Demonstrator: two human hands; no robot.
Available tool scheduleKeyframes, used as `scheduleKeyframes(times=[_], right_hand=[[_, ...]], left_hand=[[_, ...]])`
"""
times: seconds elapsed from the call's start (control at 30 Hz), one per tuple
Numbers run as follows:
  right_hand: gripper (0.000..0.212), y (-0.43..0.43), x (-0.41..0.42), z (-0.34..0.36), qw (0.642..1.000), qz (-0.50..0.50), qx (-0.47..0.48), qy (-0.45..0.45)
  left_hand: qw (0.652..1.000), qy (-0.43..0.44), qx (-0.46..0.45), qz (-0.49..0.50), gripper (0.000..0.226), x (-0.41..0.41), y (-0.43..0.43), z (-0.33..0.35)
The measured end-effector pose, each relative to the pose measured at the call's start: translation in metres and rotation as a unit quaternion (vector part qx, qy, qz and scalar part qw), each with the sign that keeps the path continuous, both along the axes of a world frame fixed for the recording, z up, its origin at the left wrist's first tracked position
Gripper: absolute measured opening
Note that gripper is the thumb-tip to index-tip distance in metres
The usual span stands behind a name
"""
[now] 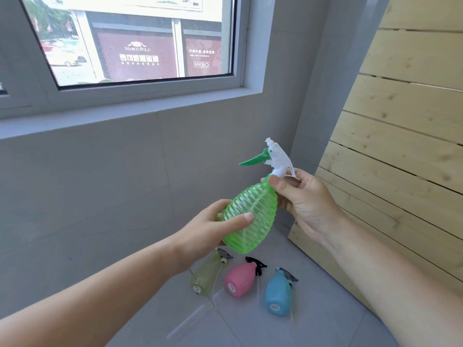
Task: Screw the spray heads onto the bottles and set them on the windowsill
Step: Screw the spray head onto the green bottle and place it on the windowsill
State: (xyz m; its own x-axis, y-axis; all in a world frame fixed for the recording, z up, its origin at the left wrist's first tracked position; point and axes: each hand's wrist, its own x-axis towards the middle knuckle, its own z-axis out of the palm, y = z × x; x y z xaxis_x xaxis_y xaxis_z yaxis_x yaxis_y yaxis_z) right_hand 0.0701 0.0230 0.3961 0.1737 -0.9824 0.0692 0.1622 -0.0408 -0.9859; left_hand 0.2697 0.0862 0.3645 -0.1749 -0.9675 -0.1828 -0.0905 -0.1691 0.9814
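A ribbed green bottle (253, 216) is held tilted in mid-air below the windowsill (125, 116). My left hand (213, 229) grips its body from the left. My right hand (305, 199) pinches the collar of the white spray head (278, 159) with a green trigger, which sits on the bottle's neck. On the floor below lie a pale yellow bottle (203, 276) with a grey head, a pink bottle (239, 279) with a black head, and a blue bottle (278, 294) with a grey head.
A grey tiled wall (100, 196) runs under the sill, with the window (140, 41) above. A slatted wooden panel (400, 146) leans at the right, close to my right arm. Grey floor tiles (325, 309) lie beneath the bottles.
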Motion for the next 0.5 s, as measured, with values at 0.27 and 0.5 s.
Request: scheduleKeyframes(times=[0.27,0.5], right_hand=[[0.029,0.0,0.023,-0.002,0.993,0.066,-0.009,0.095],[0.032,-0.061,0.038,0.044,0.976,0.13,-0.068,0.161]], left_hand=[[0.991,0.108,-0.022,0.07,0.063,0.003,-0.03,0.005],[0.991,0.051,-0.101,0.071,0.066,0.021,-0.09,0.044]])
